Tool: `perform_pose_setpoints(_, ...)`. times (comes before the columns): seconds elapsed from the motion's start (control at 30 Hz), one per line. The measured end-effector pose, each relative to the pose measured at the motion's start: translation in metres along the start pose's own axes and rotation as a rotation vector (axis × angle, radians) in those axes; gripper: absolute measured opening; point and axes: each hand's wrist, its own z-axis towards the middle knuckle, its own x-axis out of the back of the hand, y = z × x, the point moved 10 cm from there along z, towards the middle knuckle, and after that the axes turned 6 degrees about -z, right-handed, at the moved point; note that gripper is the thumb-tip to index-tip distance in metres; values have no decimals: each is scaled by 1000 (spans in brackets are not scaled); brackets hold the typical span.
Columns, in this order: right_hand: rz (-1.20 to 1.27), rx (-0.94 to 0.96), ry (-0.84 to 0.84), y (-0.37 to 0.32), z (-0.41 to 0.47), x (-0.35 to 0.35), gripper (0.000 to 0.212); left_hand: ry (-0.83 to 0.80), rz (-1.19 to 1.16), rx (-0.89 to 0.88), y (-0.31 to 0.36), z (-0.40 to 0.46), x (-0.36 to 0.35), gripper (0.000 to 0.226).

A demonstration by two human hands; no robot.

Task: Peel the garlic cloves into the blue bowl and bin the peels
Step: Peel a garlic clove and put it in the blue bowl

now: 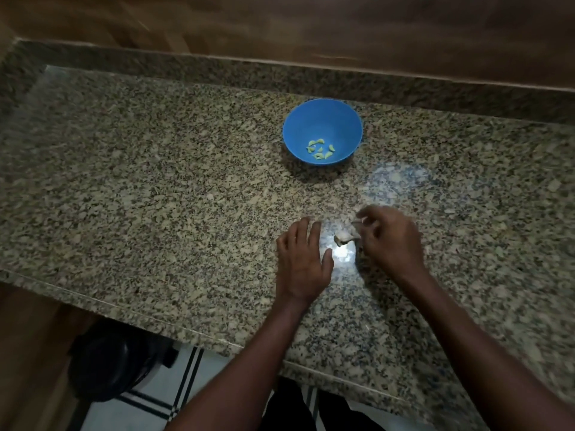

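Right hand (390,241) pinches loose peels (343,236) off the counter (155,197), likely gathering them for binning; left hand (303,262) flat, fingers spread; peeled cloves (320,149) lie in blue bowl (311,119).

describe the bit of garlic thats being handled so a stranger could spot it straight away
Start at the speckled granite counter, then come toward its near edge from the round blue plastic bowl. Between the two hands, the right hand grips a small pale papery garlic piece, beside a bright glare patch.
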Motion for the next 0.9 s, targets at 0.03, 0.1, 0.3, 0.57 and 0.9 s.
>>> perform_pose_setpoints(0.03,-30,6,-41,5,-9,-12,19,-1,10,-28,3,0,0,61)
perform_pose_setpoints(0.1,-40,8,-75,10,-18,-27,20,-24,57,-131,15,-2,-2,59)
perform_pose_setpoints(0.3,96,-82,-133,17,-16,-25,9,16,-175,-141,32,-3,9,32)
perform_pose_setpoints(0.57,918,-361,-269,20,-46,-1,14,-146,-1107,473,30,-23,24,22)
perform_pose_setpoints(0.9,1068,-451,-316,2,-68,10,28,-65,-956,304,41,-17,58,27)
